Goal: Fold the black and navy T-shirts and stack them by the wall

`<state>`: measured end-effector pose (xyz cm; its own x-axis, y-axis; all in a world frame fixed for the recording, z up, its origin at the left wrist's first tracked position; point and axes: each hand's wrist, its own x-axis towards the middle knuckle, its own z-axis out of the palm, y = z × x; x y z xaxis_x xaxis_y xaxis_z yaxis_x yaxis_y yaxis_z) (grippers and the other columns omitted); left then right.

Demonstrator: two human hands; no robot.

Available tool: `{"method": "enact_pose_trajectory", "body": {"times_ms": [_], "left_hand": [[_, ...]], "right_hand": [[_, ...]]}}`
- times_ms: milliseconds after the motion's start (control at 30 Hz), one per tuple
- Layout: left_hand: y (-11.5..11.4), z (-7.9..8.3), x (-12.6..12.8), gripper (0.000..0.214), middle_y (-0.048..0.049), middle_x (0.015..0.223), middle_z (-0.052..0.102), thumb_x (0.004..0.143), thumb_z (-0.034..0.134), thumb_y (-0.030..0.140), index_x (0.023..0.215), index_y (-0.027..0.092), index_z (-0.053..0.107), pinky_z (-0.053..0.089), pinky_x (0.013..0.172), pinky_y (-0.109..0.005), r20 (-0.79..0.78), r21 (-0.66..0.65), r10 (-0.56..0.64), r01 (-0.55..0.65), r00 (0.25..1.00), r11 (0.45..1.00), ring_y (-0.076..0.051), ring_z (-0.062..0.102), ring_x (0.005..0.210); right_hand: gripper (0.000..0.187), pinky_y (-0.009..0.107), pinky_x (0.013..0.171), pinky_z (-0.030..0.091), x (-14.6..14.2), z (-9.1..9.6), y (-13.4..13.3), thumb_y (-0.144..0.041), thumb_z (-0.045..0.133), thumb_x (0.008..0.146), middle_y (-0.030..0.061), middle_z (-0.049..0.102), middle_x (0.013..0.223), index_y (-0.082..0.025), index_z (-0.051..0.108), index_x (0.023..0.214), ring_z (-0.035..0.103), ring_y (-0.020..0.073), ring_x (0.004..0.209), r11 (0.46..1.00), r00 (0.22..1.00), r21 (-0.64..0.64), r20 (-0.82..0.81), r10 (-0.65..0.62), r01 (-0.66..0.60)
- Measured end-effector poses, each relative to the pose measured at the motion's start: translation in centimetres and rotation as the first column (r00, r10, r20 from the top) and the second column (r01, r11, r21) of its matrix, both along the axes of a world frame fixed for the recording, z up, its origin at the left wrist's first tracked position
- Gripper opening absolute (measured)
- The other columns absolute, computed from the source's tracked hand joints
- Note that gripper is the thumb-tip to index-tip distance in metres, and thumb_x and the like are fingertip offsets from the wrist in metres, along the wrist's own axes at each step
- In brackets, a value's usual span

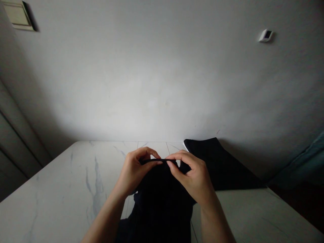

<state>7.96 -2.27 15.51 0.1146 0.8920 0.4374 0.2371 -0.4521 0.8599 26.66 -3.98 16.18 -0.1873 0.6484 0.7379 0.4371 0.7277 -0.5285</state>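
Observation:
Both of my hands hold up a dark garment [162, 199] over a white marble table [63, 182]. My left hand [135, 170] pinches its top edge from the left, fingers closed on the cloth. My right hand [193, 177] pinches the same edge from the right, thumb and fingers pressed together. The edge is stretched taut between the two hands. The rest of the garment hangs down toward me, and its lower part is cut off by the frame.
Another dark folded cloth [222, 165] lies on the table at the back right, against the grey wall. A switch plate [17, 15] is high on the wall at left, a small white device [265, 35] at right. A teal surface [306, 162] shows far right.

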Motion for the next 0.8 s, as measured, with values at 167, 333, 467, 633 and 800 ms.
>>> {"method": "enact_pose_trajectory", "body": {"times_ms": [167, 333, 467, 633, 800], "left_hand": [[-0.3, 0.5, -0.1, 0.018, -0.0009, 0.083, 0.062, 0.080, 0.069, 0.027, 0.097, 0.025, 0.074, 0.045, 0.070, -0.027, -0.194, 0.091, -0.071, 0.090, 0.978, 0.992, -0.015, 0.056, 0.076], [-1.9, 0.2, 1.5, 0.054, -0.0053, 0.112, 0.060, 0.081, 0.050, 0.005, 0.130, 0.028, 0.056, 0.047, 0.093, -0.033, -0.192, 0.145, -0.143, 0.173, 0.971, 0.974, -0.018, 0.058, 0.102], [-2.3, -0.6, 2.6, 0.050, -0.0076, 0.120, 0.058, 0.084, 0.037, 0.002, 0.127, 0.023, 0.051, 0.045, 0.097, -0.033, -0.134, 0.126, -0.194, 0.211, 0.972, 0.969, -0.019, 0.057, 0.110], [-0.4, -0.3, 0.8, 0.035, -0.0046, 0.099, 0.061, 0.080, 0.040, 0.010, 0.103, 0.021, 0.065, 0.046, 0.089, -0.033, -0.115, 0.094, -0.127, 0.138, 0.985, 0.986, -0.019, 0.058, 0.097], [1.9, -0.1, -2.2, 0.028, -0.0030, 0.082, 0.067, 0.075, 0.045, 0.019, 0.086, 0.020, 0.071, 0.046, 0.071, -0.030, -0.091, 0.032, 0.055, -0.053, 0.994, 0.998, -0.020, 0.060, 0.080]], "right_hand": [[0.015, 0.029, 0.073, 0.054, -0.3, -0.1, -0.3, -0.018, 0.058, 0.090, 0.0027, 0.067, 0.086, -0.026, 0.069, 0.095, 0.066, 0.0174, 0.080, 0.999, 0.997, 0.045, 0.081, -0.007, 0.004], [0.019, 0.027, 0.070, 0.052, -1.1, -0.7, -0.4, -0.016, 0.057, 0.089, 0.0024, 0.064, 0.086, -0.027, 0.071, 0.096, 0.065, 0.0168, 0.077, 0.999, 0.989, 0.022, 0.146, -0.037, 0.035], [0.015, 0.028, 0.073, 0.051, -1.6, -0.7, -0.3, -0.016, 0.058, 0.088, 0.0027, 0.064, 0.088, -0.025, 0.070, 0.090, 0.063, 0.0174, 0.081, 1.000, 0.997, -0.021, 0.073, 0.024, -0.022], [0.010, 0.029, 0.075, 0.049, -0.4, -0.8, 1.4, -0.034, 0.066, 0.086, 0.0003, 0.062, 0.080, -0.024, 0.066, 0.088, 0.059, 0.0166, 0.077, 0.987, 0.986, -0.154, -0.164, 0.022, -0.047], [0.032, 0.029, 0.076, 0.048, 1.7, -1.3, 3.3, -0.053, 0.055, 0.088, 0.0029, 0.063, 0.084, -0.022, 0.061, 0.086, 0.060, 0.0191, 0.085, 0.942, 0.919, -0.334, -0.382, -0.100, -0.036]]}}
